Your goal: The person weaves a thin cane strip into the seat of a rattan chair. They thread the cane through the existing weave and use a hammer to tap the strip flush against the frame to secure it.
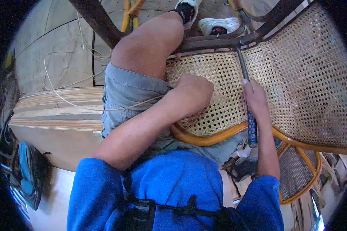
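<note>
A chair with a woven cane panel [227, 92] lies across my lap, its weave full of small open holes. My left hand [194, 90] is closed in a fist over the left part of the weave; whatever its fingers may hold is hidden. On the right, my right hand [256, 98] grips a hammer [252, 129] with a metal shaft and a black wrapped handle. Its head end reaches the dark frame bar [208, 43] at the panel's far edge, where its outline is hard to make out. An orange-brown curved rail [216, 136] borders the panel's near side.
A pale cane strand [71, 104] loops from my left thigh toward loose strands on the floor. Stacked boards [58, 109] stand at my left, with a dark and teal bag [29, 173] behind. Another rattan piece [297, 173] lies low on the right.
</note>
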